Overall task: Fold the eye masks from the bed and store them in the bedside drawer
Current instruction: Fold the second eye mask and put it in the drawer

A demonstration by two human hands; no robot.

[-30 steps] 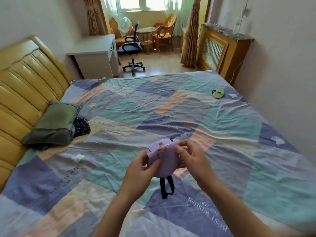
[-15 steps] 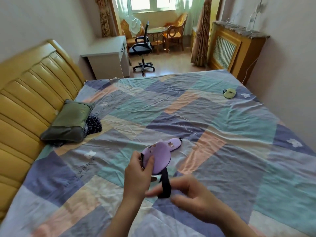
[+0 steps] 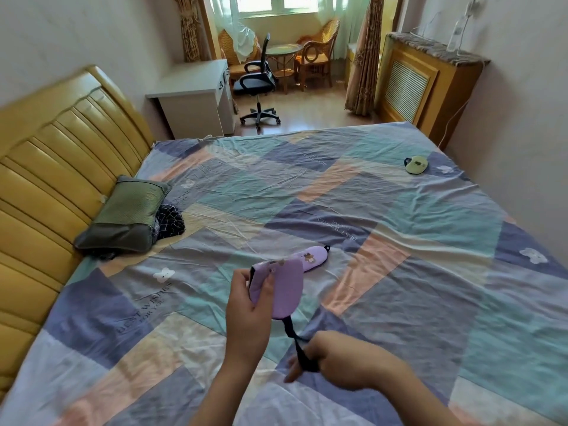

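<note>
My left hand (image 3: 249, 305) pinches a folded purple eye mask (image 3: 284, 287) upright above the patchwork bed sheet (image 3: 399, 272). Its black strap (image 3: 295, 336) runs down into my right hand (image 3: 341, 361), which grips the strap low and near me. Just behind the held mask, what looks like a second purple eye mask (image 3: 313, 256) with a small bear print lies flat on the sheet. Far off at the bed's right side rests a green eye mask (image 3: 416, 164). No bedside drawer can be made out.
A yellow padded headboard (image 3: 55, 179) runs along the left, with a green pillow (image 3: 126, 213) and dark checked cloth (image 3: 170, 222) against it. A white desk (image 3: 190, 93) and black office chair (image 3: 258, 87) stand beyond the bed. A wooden radiator cover (image 3: 430, 84) lines the right wall.
My right hand left the mask's body and moved down toward me, drawing the black strap out taut. My left hand now holds the folded mask alone.
</note>
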